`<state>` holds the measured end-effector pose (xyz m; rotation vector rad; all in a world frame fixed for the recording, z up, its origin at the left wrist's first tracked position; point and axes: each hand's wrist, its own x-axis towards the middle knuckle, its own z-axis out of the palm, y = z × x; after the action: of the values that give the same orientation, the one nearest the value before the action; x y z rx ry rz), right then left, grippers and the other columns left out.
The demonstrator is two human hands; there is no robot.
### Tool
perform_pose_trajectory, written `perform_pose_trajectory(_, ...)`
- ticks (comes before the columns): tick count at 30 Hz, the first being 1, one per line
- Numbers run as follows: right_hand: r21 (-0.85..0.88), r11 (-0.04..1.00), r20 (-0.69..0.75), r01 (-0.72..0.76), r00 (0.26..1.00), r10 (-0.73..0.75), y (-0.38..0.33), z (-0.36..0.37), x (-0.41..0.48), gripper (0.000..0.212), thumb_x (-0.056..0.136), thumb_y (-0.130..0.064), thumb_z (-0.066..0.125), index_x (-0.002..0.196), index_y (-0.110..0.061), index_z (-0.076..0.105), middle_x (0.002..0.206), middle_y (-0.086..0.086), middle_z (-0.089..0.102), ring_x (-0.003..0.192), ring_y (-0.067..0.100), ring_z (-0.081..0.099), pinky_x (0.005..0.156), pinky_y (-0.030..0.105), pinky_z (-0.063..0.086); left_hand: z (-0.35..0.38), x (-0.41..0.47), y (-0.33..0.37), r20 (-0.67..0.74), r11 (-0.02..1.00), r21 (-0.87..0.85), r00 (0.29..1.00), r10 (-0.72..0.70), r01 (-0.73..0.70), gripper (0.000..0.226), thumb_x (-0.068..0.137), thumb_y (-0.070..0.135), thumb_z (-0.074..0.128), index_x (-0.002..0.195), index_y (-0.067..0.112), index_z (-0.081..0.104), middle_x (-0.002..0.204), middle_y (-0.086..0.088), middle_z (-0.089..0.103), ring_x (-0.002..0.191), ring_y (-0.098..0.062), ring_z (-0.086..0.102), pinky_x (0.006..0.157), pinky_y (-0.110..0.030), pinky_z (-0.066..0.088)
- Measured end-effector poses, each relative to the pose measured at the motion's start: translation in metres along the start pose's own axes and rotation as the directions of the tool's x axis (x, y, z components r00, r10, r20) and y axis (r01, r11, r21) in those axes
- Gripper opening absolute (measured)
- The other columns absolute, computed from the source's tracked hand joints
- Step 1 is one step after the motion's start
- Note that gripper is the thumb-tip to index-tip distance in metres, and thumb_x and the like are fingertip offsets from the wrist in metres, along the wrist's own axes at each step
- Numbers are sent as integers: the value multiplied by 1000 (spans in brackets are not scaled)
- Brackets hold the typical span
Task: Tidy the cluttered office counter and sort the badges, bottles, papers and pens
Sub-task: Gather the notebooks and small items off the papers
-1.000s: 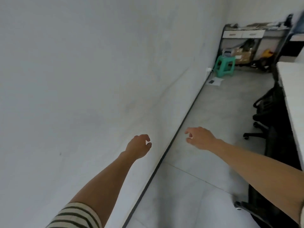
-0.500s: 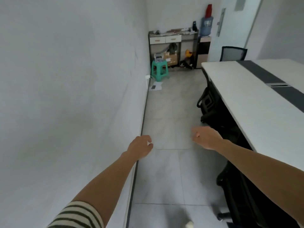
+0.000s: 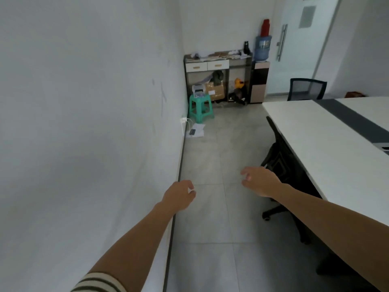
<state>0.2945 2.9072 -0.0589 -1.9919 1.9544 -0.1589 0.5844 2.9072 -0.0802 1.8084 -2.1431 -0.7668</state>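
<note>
The cluttered counter (image 3: 217, 65) stands far off against the back wall, a dark-framed unit with two white drawers. Papers and small items lie across its top, and a dark bottle (image 3: 246, 47) stands at its right end. Both my arms reach forward over the grey floor, far short of the counter. My left hand (image 3: 179, 196) hangs beside the white wall with fingers loosely curled and holds nothing. My right hand (image 3: 260, 182) hangs near the table's chairs, fingers relaxed and empty.
A long white table (image 3: 328, 148) with black chairs (image 3: 282, 163) tucked under it lines the right side. A green stool (image 3: 201, 108), papers and a phone on the floor (image 3: 196, 130), boxes and a water dispenser (image 3: 262, 60) sit around the counter. A grey tiled aisle runs ahead.
The view has swung right and levelled, from the left wall to the aisle, bringing the counter, door and table into sight. Both hands stay forward, empty and loosely curled.
</note>
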Motion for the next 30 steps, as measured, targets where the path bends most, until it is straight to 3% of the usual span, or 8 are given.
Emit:
perform_pose_trajectory(10,39,996,-34,-83,996,85,15,-37,262,34,94,-41,54,126,-30,53,115,-5,63,107,17,58,88,28,44,-70,290,-18,55,991,111,996,73,-79,29,95,33,53,115,13,60,114,-11,62,103,-26,58,89,-32,46)
perform_pose_trajectory(14,68,988,-95,-136,985,142,43,-82,358,36,93,-41,54,127,-30,54,114,-6,64,105,16,60,86,29,45,-104,414,14,54,980,139,989,137,-144,29,95,35,51,114,14,59,113,-10,63,103,-26,58,90,-33,47)
perform_pose_trajectory(19,83,977,-115,-197,972,206,100,-109,465,36,92,-43,55,126,-29,55,112,-6,65,106,17,61,87,29,47,-93,546,53,132,963,147,970,206,-225,28,94,35,53,114,15,59,114,-10,64,103,-25,58,92,-35,47)
perform_pose_trajectory(26,95,973,-130,-211,966,222,183,-164,646,33,92,-38,58,123,-27,57,109,-5,66,107,16,59,91,29,45,-89,747,108,131,967,131,971,199,-216,29,95,34,53,115,14,59,114,-10,63,103,-25,59,91,-33,47)
perform_pose_trajectory(30,96,978,-167,-184,966,198,215,-222,764,32,92,-37,58,122,-26,58,111,-4,66,110,17,58,94,29,43,-109,861,139,63,981,97,985,162,-168,28,93,34,55,114,15,59,109,-10,62,97,-24,59,85,-31,47)
